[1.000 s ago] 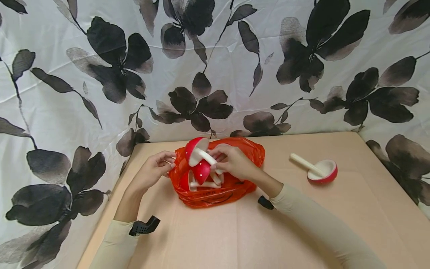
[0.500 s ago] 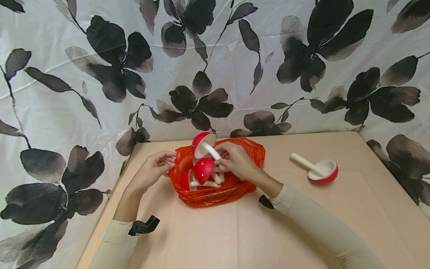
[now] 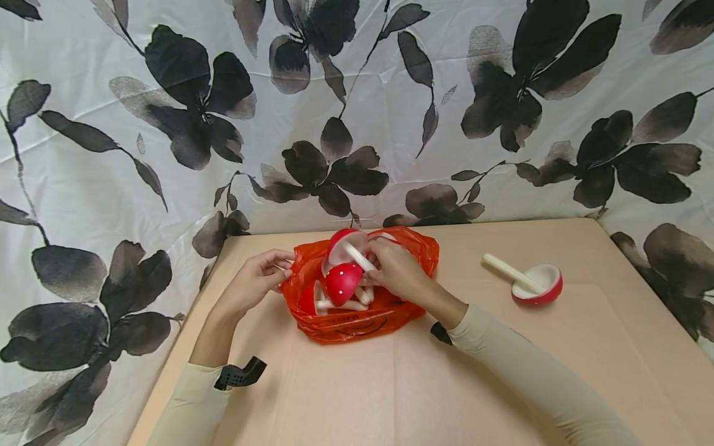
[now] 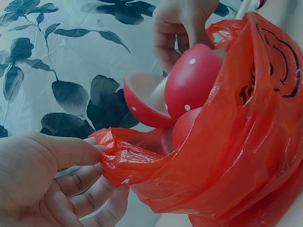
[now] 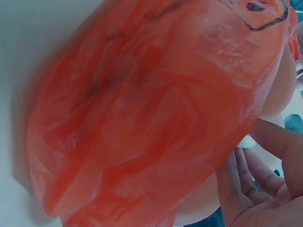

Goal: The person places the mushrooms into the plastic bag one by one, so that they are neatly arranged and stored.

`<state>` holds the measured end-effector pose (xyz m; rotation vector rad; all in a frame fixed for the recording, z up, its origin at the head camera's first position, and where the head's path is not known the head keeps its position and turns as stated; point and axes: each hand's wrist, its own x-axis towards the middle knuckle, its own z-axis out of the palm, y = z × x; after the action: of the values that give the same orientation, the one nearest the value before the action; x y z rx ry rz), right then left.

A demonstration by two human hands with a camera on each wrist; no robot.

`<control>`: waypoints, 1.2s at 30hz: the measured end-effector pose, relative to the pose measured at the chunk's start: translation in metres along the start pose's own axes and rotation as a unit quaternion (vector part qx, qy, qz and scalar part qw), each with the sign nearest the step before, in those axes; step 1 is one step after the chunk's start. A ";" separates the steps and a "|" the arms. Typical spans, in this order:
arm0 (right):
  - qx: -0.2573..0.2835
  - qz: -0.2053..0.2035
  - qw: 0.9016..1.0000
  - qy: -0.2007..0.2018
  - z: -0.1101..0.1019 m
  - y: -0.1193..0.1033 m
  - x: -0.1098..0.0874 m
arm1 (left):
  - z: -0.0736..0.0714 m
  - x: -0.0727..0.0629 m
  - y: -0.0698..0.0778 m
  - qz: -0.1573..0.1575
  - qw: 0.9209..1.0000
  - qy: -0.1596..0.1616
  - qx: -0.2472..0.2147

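My left hand (image 3: 259, 272) pinches the left edge of a red plastic bag (image 3: 334, 331); the left wrist view shows thumb and finger on the crumpled film (image 4: 130, 161). With my right hand (image 3: 398, 269) I hold a toy mushroom (image 3: 339, 251) by its white stem, over the bag's mouth, its pale underside facing me. Just below it sits another toy mushroom (image 3: 343, 284) with a red, white-dotted cap. More mushrooms lie in the bag, one with its white stem (image 3: 348, 305) pointing right. In the right wrist view the bag hides most of the held mushroom.
One toy mushroom (image 3: 535, 286) lies on the table (image 3: 474, 384) to the right, its stem pointing to the back left. Behind the table hangs a white cloth (image 3: 390, 111) with dark flowers.
My right hand has shifted the held mushroom to the right, first rising, then lowering a little. The dotted mushroom beneath has moved slightly right. My left hand stays at the bag's edge.
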<state>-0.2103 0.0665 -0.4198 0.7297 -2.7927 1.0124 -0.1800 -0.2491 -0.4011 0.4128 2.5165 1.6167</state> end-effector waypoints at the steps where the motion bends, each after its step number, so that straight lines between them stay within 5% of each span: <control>1: -0.020 -0.004 1.000 -0.001 0.000 0.000 0.000 | 0.000 0.000 0.000 0.000 1.000 0.001 0.000; 7: -0.120 -0.022 0.992 -0.010 0.000 0.004 -0.004 | 0.000 0.000 0.000 -0.007 1.000 0.003 -0.008; 13: -0.134 -0.023 0.990 -0.029 -0.004 0.011 -0.005 | -0.001 0.000 0.002 -0.009 1.000 0.002 -0.008; 27: -0.036 0.021 0.996 -0.075 -0.025 0.018 -0.009 | 0.001 0.002 0.003 -0.013 1.000 0.003 -0.010; 36: -0.004 0.023 0.997 -0.069 -0.049 0.026 -0.017 | 0.002 0.002 0.004 -0.013 1.000 0.006 -0.008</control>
<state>-0.2111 0.1218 -0.4011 0.7668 -2.9424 0.9934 -0.1804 -0.2454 -0.3982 0.3666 2.5061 1.6331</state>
